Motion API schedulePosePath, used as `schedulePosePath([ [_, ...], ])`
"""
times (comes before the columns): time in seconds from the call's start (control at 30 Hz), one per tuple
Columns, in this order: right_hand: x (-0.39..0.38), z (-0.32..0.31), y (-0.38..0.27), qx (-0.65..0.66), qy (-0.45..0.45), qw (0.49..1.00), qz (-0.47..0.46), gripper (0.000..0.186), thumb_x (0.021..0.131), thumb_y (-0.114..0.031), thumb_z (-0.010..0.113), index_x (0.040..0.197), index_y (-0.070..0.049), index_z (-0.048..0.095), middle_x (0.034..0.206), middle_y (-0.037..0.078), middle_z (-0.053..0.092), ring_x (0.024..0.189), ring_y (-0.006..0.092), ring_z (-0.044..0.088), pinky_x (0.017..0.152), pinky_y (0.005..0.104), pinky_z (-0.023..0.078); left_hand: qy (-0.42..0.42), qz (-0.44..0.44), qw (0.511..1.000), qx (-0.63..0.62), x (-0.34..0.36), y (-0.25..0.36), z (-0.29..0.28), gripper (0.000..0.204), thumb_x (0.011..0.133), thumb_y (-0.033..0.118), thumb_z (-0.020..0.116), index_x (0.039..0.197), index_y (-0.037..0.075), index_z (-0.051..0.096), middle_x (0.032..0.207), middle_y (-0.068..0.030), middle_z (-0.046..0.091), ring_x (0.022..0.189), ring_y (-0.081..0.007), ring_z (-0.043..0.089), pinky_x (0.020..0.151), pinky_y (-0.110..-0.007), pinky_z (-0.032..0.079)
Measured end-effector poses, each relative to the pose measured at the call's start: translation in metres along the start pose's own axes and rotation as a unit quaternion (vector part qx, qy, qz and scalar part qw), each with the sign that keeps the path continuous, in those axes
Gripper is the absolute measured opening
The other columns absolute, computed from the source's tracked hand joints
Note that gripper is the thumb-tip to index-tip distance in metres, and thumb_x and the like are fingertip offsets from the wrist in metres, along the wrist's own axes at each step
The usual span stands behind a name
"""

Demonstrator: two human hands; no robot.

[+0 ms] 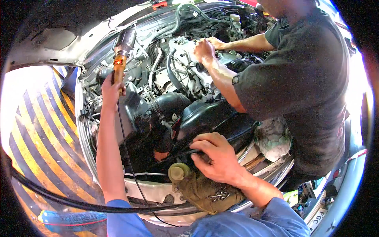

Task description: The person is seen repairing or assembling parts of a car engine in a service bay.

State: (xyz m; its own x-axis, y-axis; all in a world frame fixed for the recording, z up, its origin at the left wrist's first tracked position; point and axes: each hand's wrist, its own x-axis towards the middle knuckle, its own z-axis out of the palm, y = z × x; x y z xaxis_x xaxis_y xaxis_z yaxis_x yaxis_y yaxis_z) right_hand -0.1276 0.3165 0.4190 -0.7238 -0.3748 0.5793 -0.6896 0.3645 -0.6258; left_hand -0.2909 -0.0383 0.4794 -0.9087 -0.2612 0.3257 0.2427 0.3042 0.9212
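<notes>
My left hand [113,87] is closed round the orange handle of a corded work lamp [125,41], raised over the left side of an engine bay. Its black cord hangs past my forearm to the front edge. Over the front of the black plastic air duct [205,112], my right hand [216,158] hovers with bent fingers apart and nothing visible in it. Just below it lies a brown rag [197,193] with several small bolts [219,195] on it. A yellowish round cap [178,172] sits beside the rag.
At the right a co-worker in a dark shirt [300,71] leans in, both hands [207,49] on the engine top. A thick black hose [79,200] crosses the lower left. Beyond the fender is a yellow-striped floor [51,130]; a blue cylinder [73,220] lies there.
</notes>
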Motion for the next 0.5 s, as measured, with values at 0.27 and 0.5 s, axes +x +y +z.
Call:
schedulePosePath([
  [0.27,0.034,0.023,0.031,-0.02,-0.075,0.997,-0.005,0.017,0.081,-0.015,0.07,0.096,-0.008,0.064,0.099,0.008,0.063,0.093,0.0289,0.061,0.081,0.0405,0.05,-0.026,-0.028,0.998,-0.043,0.062,-0.029,0.011,0.026,0.092,0.006,0.05,0.114,-0.002,0.061,0.079,-0.0035,0.059,0.058,-0.0099,0.055,0.049,-0.026,0.047],
  [0.5,0.027,0.018,0.034,-0.023,-0.093,0.995,0.011,0.018,0.081,-0.016,0.07,0.095,-0.006,0.064,0.096,0.009,0.063,0.091,0.0303,0.063,0.079,0.0403,0.053,-0.053,-0.022,0.998,-0.029,0.093,-0.047,0.006,0.028,0.09,0.007,0.05,0.113,-0.002,0.063,0.072,0.0002,0.053,0.059,-0.0097,0.055,0.053,-0.026,0.049],
])
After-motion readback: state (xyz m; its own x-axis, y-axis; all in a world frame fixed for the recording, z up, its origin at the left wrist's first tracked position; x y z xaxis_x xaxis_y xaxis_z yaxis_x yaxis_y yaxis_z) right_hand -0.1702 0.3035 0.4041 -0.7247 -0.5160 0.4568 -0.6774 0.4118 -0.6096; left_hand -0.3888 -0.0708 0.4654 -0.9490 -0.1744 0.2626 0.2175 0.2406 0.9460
